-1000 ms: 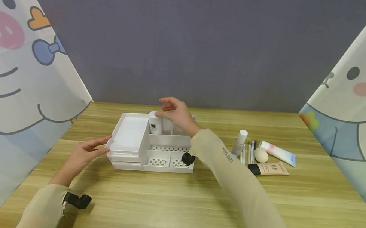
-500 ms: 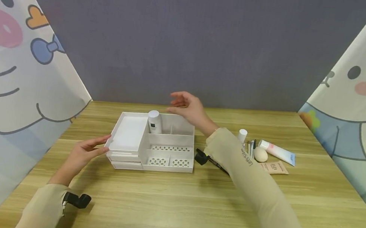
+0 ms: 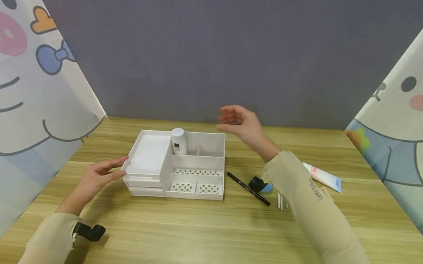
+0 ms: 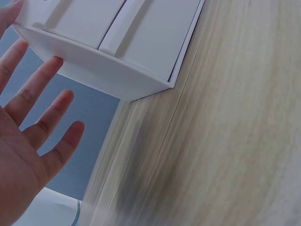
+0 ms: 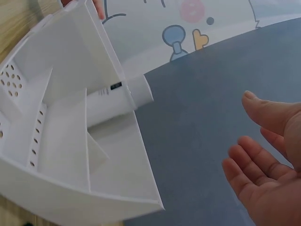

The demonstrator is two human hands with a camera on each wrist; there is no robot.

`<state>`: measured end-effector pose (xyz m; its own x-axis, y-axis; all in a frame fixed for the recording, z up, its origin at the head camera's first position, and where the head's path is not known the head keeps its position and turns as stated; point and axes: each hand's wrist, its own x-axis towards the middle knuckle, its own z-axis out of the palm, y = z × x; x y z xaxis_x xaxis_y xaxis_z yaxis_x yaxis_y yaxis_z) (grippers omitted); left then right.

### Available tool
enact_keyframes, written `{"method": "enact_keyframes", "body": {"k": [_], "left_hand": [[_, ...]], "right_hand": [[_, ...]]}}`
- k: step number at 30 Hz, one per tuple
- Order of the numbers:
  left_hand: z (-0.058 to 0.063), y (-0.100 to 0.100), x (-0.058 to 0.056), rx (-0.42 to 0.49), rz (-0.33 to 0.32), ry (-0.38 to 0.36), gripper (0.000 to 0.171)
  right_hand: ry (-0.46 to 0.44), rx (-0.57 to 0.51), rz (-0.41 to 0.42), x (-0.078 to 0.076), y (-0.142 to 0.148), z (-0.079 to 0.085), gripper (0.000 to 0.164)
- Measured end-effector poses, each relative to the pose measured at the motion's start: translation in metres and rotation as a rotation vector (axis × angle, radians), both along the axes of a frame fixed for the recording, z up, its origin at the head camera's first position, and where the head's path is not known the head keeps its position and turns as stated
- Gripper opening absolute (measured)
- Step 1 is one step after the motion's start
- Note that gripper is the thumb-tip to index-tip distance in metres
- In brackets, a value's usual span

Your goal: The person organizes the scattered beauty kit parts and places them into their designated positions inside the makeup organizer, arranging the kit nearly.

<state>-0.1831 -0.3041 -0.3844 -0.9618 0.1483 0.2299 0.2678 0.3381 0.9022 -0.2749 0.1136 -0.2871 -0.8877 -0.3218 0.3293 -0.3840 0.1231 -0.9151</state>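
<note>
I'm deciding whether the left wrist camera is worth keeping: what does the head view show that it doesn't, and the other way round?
Only the head view: the right hand, the white bottle in the box, the black pen and the tube.
Only the left wrist view: the palm of the left hand and the box's outer left side.
Both: the left hand, the box's drawer fronts and the wooden table.
</note>
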Motion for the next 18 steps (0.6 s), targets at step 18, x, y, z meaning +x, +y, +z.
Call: {"method": "enact_keyframes", "body": {"k": [18], "left_hand": [[0.001,0.000,0.000,-0.018,0.014,-0.002,0.042]], "right_hand": [[-0.021,0.089,-0.090,0.013,0.072,-0.005,0.043]]}}
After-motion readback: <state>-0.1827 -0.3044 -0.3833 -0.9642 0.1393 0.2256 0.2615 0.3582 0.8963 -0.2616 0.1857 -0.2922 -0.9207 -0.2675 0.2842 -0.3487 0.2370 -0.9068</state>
